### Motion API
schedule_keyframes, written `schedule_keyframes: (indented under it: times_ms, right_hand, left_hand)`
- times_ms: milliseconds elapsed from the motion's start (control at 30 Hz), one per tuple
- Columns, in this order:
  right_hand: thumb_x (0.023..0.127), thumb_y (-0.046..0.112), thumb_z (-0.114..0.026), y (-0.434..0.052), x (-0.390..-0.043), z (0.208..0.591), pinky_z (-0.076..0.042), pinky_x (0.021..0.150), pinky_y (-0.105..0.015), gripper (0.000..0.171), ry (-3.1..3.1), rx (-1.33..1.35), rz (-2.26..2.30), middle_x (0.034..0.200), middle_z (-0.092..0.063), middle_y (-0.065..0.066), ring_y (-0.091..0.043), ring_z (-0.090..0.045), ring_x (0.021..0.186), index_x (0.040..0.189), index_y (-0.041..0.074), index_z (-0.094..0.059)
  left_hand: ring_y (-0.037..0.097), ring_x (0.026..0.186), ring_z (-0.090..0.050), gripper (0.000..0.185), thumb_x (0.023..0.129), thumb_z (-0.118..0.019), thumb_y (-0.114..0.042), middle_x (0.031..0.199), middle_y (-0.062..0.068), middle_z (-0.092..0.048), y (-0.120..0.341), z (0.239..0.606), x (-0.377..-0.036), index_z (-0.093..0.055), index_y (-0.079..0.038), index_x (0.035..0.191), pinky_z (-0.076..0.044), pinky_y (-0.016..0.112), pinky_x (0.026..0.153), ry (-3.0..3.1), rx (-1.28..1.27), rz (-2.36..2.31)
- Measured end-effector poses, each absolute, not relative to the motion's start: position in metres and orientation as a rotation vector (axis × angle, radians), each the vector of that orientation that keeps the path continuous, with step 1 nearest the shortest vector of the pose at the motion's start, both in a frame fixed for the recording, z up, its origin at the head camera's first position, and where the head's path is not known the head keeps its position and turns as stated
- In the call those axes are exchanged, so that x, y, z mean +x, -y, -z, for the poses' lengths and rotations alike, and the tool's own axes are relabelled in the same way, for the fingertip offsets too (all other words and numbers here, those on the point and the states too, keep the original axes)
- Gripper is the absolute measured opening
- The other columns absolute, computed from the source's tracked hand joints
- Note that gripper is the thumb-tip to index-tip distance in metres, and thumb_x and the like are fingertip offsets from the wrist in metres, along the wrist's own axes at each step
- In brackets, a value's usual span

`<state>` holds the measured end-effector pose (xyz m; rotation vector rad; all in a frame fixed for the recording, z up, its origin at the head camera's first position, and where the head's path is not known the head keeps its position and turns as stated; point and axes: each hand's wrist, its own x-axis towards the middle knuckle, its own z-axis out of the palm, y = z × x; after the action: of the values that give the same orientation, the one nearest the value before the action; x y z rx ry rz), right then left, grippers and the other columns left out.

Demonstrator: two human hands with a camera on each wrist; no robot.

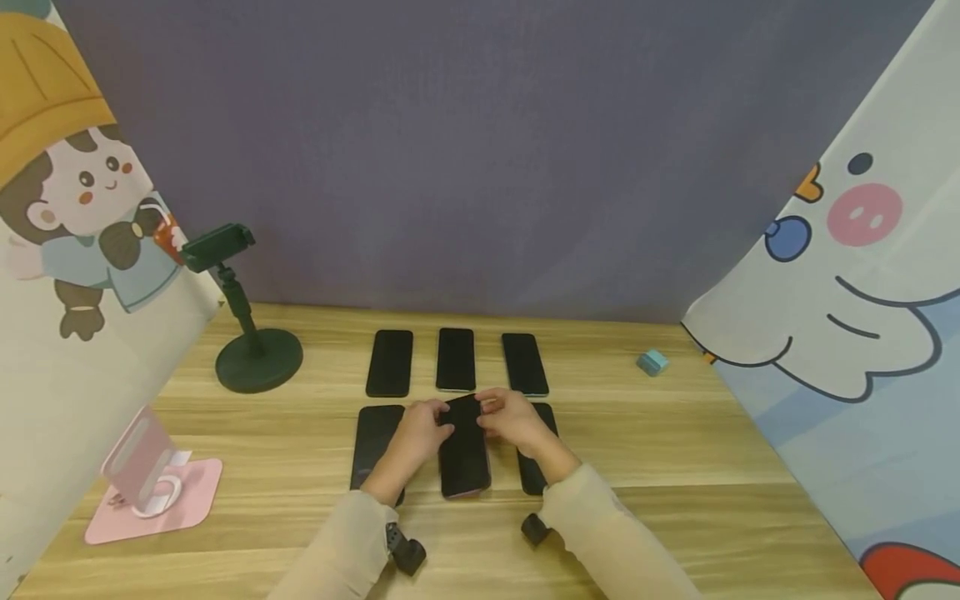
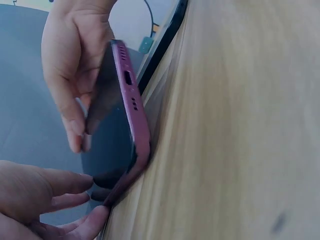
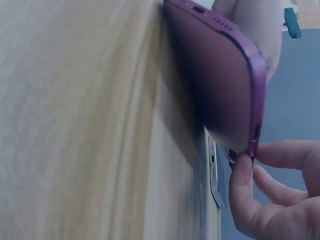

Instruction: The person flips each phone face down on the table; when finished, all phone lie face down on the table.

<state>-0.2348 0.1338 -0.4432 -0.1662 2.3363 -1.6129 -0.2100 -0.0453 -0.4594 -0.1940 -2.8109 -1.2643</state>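
A smartphone with a dark screen and pinkish-purple frame is in the middle of the front row, between both hands. Its right side is raised from the table, showing the purple underside in the right wrist view, while its left edge stays low by the wood. My right hand pinches the raised edge between thumb and fingers. On the opposite edge, my left hand holds the phone near its far corner, fingertips against the screen side. Dark phones lie on either side, one left and one right, partly behind my forearms.
Three more dark phones form a back row: left, middle and right. A black phone stand occupies the back left. Nearer stands a pink folding stand with a white ring. A small teal block sits at the right.
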Motion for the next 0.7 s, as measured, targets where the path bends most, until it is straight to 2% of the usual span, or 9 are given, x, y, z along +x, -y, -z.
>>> schedule_keyframes:
  times_ms: [200,400,533,700]
  right_hand:
    - [0.088,-0.011,-0.063,-0.142,-0.236,0.439,-0.056,0.077,-0.037,0.043,-2.176,-0.138,1.799,0.112,-0.057,-0.024,-0.024,-0.064,0.088,0.130,-0.011,-0.052]
    - [0.093,-0.009,-0.057,-0.147,-0.235,0.435,-0.056,0.078,-0.033,0.043,-2.015,-0.195,1.879,0.115,-0.055,-0.029,-0.023,-0.063,0.090,0.134,-0.015,-0.045]
    - [0.096,-0.009,-0.051,-0.150,-0.235,0.434,-0.055,0.081,-0.035,0.044,-1.954,-0.244,1.892,0.122,-0.051,-0.033,-0.030,-0.061,0.100,0.138,-0.014,-0.041]
    - [0.096,-0.010,-0.050,-0.151,-0.234,0.432,-0.054,0.085,-0.041,0.047,-1.944,-0.297,1.877,0.126,-0.050,-0.030,-0.039,-0.058,0.108,0.142,-0.010,-0.039]
  left_hand:
    - [0.026,0.083,-0.057,0.030,0.083,-0.075,-0.007,0.089,0.011,-0.060,0.038,0.463,-0.208,-0.069,0.002,0.111,-0.050,0.043,0.073,2.739,-0.229,1.284]
    - [0.033,0.092,-0.066,0.033,0.086,-0.072,-0.006,0.104,0.024,-0.067,0.031,0.467,-0.209,-0.067,0.002,0.117,-0.054,0.044,0.079,2.629,-0.271,1.451]
    - [0.036,0.095,-0.066,0.035,0.091,-0.067,-0.005,0.109,0.026,-0.065,0.027,0.468,-0.209,-0.063,0.004,0.124,-0.057,0.039,0.070,2.542,-0.280,1.665]
    - [0.039,0.100,-0.065,0.036,0.094,-0.063,-0.008,0.115,0.027,-0.062,0.023,0.466,-0.206,-0.060,0.003,0.129,-0.057,0.033,0.064,2.458,-0.214,1.844]
